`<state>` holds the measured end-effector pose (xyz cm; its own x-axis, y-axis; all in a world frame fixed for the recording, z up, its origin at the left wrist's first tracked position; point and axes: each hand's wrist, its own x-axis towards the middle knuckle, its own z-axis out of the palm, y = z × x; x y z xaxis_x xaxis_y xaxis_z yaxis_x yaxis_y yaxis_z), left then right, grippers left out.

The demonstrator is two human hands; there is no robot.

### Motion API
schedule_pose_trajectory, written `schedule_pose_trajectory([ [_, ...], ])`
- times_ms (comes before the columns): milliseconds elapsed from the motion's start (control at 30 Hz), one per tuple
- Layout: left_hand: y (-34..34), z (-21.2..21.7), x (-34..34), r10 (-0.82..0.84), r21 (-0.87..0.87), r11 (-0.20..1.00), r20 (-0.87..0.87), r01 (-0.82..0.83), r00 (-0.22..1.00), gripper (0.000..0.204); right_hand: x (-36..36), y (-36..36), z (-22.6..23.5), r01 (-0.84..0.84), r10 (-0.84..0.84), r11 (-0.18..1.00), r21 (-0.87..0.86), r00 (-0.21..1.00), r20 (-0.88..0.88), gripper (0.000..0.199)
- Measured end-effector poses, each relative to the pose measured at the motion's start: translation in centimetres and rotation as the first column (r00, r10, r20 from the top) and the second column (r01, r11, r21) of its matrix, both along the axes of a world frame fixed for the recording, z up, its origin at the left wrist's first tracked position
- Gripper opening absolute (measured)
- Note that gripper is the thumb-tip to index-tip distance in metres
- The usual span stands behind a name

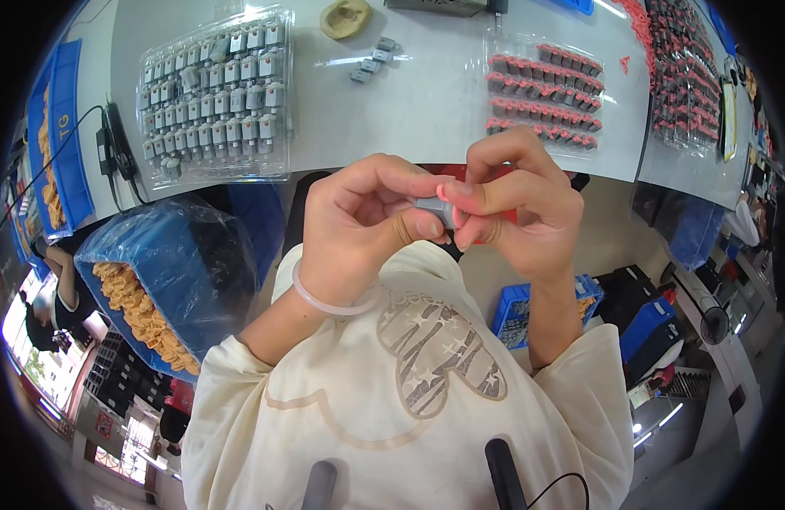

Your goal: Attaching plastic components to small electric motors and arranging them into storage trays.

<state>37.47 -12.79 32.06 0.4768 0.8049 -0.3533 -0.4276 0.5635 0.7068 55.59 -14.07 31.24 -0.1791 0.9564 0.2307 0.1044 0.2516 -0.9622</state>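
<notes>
Grey parts (pixel 205 133) in left clear tray (pixel 286 102), pink-edged parts (pixel 543 88) in right tray (pixel 515 45)

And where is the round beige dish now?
In the head view, the dish is at the top, slightly left of centre, on the table, beside the loose grey parts.

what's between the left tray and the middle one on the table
The head view shows a tan dish, small grey blocks and, farther back, a grey box.
</notes>
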Motion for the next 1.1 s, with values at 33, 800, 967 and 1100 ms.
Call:
schedule_pose_trajectory([
  [33,0.0,0.1,0.1,-0.002,0.034,0.999,-0.005,0.002,1.000,0.021,0.1,-0.1,0.2,0.003,-0.003,1.000,0.000,1.000,0.002,0.029],
  [800,3.9,-6.5,2.1,-0.224,0.051,0.969,-0.247,0.243,0.943,0.034,6.7,2.4,-4.1,0.152,-0.172,0.889,-0.432,0.985,-0.008,0.036],
  [967,6.2,-13.5,0.4,0.199,0.373,0.790,-0.907,0.487,0.371,0.040,14.3,9.5,-10.6,0.359,-0.238,0.930,-0.074,0.744,0.624,0.028],
  [1100,6.2,-17.7,0.3,0.441,0.454,0.704,-0.882,0.546,0.164,0.047,16.4,11.8,-13.8,0.267,-0.106,0.963,-0.037,0.501,0.859,0.022],
])
